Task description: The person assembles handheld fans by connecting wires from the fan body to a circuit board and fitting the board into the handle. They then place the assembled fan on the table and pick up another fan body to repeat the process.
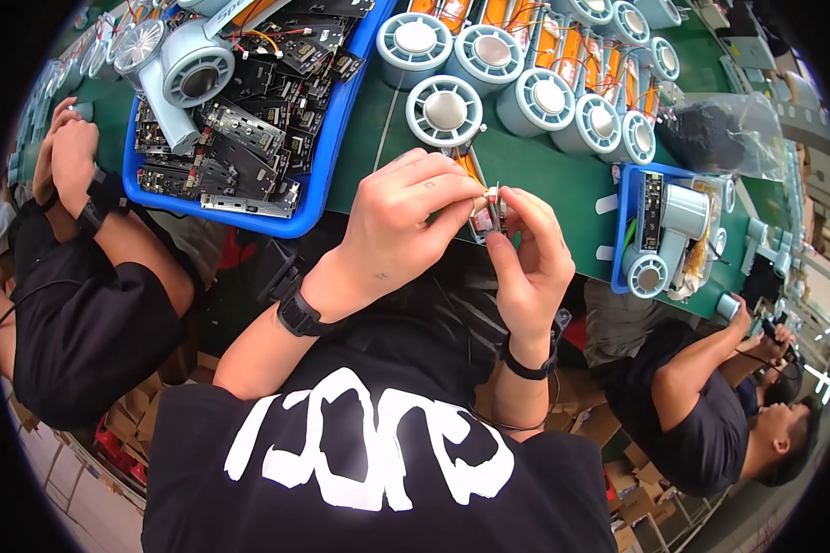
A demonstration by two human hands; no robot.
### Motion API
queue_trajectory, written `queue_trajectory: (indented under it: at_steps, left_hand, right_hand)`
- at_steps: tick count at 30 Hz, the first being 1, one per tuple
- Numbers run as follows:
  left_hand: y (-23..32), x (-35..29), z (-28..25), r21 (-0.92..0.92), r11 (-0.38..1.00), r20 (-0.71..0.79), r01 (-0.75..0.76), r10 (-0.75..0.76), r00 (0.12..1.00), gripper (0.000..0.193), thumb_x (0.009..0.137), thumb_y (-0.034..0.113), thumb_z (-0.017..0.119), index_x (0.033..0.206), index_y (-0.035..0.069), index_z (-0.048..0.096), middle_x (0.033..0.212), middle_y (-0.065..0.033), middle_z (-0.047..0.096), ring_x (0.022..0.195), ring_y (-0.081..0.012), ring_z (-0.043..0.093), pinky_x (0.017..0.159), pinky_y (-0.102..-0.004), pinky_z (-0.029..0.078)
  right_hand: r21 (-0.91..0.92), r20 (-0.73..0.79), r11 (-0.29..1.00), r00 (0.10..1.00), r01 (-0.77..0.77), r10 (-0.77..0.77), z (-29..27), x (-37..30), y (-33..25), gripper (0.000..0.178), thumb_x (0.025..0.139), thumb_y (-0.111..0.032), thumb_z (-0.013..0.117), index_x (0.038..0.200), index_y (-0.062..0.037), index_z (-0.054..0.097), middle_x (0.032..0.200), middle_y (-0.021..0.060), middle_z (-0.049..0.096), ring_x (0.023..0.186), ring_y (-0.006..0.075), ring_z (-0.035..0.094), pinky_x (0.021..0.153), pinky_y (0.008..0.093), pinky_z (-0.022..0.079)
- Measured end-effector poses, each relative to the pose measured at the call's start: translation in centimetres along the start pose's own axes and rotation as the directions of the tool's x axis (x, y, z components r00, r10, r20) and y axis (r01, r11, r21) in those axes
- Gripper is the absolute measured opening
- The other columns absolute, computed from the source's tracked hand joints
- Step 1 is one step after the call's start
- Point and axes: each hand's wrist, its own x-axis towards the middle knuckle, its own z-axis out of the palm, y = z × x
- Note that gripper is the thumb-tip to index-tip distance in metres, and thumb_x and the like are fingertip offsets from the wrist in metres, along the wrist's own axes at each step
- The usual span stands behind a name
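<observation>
A small circuit board (500, 217) is held upright just above the front edge of the counter (369, 124), near mid-frame. It is gripped between thumb and fingers of the right hand (533, 263). The left hand (401, 217) is closed in a fingertip pinch at the board's upper end, on what looks like a small white connector (492, 194); the exact contact is too small to be told. Orange wires (471, 166) are seen running from there toward a light-blue fan housing (444, 111), set alone just beyond the hands. What lies directly beneath the fingers is mostly hidden.

Far side is crowded: more fan housings (539, 100) are lined up close together, orange parts behind them. The left is bounded by a large blue bin (330, 157), heaped with circuit boards (240, 143) and topped by a light-blue handheld fan (180, 78); only a narrow green strip is left between bin and housings. More bare surface is found right of the hands, up to a smaller blue bin (625, 217), its front end set near the counter edge. Behind that bin, space is taken by a clear plastic bag (724, 134). Both flanks are occupied by co-workers, left (92, 295) and right (710, 405), well apart from the hands.
</observation>
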Motion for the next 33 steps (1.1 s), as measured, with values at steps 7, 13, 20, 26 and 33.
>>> queue_trajectory:
  at_steps: [7,13,20,26,33]
  left_hand:
    - [-0.1,0.0,-0.1,0.002,1.000,0.007,0.005,-0.005,1.000,0.015,0.077,-0.001,0.079,0.090,0.004,0.075,0.085,-0.0076,0.071,0.077,-0.0228,0.065,0.067,-0.0316,0.053]
    - [-0.5,-0.1,0.1,0.016,0.999,-0.004,-0.030,0.030,1.000,0.014,0.077,-0.001,0.079,0.089,0.004,0.074,0.086,-0.0064,0.071,0.078,-0.0227,0.064,0.067,-0.0319,0.052]
    - [-0.7,-0.2,0.3,0.018,0.999,-0.030,-0.049,0.050,0.998,0.019,0.073,-0.001,0.080,0.089,0.005,0.073,0.086,-0.0054,0.071,0.076,-0.0223,0.061,0.066,-0.0314,0.051]
    - [-0.3,-0.2,0.1,0.083,0.994,-0.037,-0.071,0.074,0.997,0.020,0.072,-0.001,0.081,0.089,0.005,0.073,0.086,-0.0055,0.070,0.075,-0.0222,0.061,0.065,-0.0316,0.051]
    - [-0.9,-0.5,0.3,0.008,0.997,-0.062,-0.072,0.073,0.995,0.020,0.073,0.000,0.082,0.090,0.004,0.073,0.087,-0.0057,0.070,0.077,-0.0221,0.065,0.065,-0.0317,0.054]
  right_hand:
    - [-0.015,0.099,0.996,0.991,0.091,-0.090,-1.0,0.3,1.4,0.046,0.083,0.017,0.065,0.127,0.0054,0.064,0.128,0.0184,0.065,0.112,0.0234,0.062,0.093,0.0319,0.050]
    - [-0.130,0.136,0.970,0.973,0.204,-0.187,-1.4,0.9,1.5,0.045,0.080,0.018,0.069,0.122,0.0038,0.068,0.122,0.0211,0.069,0.111,0.0276,0.065,0.096,0.0353,0.052]
    - [-0.125,0.070,0.967,0.974,0.221,-0.214,-1.0,1.5,2.0,0.043,0.073,0.014,0.075,0.113,-0.0022,0.074,0.113,0.0149,0.074,0.100,0.0301,0.070,0.087,0.0354,0.055]
    - [-0.122,0.136,0.960,0.962,0.253,-0.237,-1.5,1.6,2.2,0.046,0.075,0.019,0.072,0.118,0.0035,0.070,0.119,0.0205,0.071,0.108,0.0307,0.068,0.090,0.0370,0.055]
    - [-0.144,0.223,0.928,0.925,0.342,-0.306,-2.3,2.3,2.4,0.049,0.071,0.018,0.073,0.117,0.0027,0.071,0.116,0.0199,0.072,0.105,0.0315,0.068,0.090,0.0369,0.054]
